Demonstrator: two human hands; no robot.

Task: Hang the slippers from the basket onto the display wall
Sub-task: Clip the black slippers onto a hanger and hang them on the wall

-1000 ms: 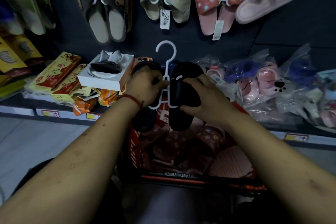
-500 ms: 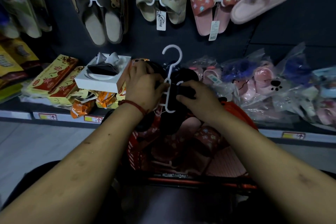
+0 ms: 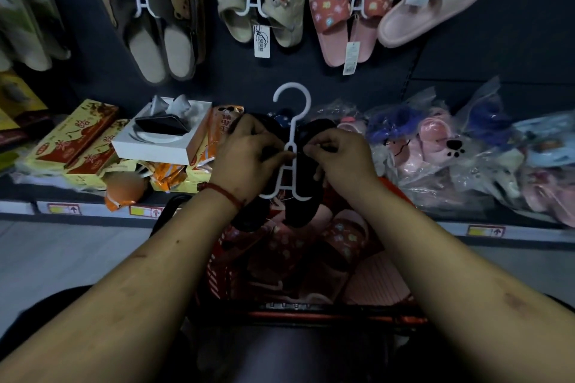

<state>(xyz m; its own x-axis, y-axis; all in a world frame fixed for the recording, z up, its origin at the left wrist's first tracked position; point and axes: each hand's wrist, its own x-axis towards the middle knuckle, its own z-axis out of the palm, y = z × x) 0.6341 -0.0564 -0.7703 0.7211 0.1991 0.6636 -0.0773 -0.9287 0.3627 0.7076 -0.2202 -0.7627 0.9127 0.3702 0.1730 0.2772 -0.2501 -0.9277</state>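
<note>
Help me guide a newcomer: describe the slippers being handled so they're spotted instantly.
Below the hung pairs on the dark display wall sits a red basket. Just above it, the left hand and right hand hold black slippers on a white hanger. Pairs hung above are brown, beige or pink; only this one is black.

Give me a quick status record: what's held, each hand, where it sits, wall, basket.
held: black slippers on a white hanger
left hand: grips the left slipper beside the hanger stem
right hand: pinches the right slipper by the stem
position: over the red basket, hook free, not yet on the display wall
wall: brown pair, beige pair and pink pair hung on hangers
basket: red patterned slippers inside
</note>
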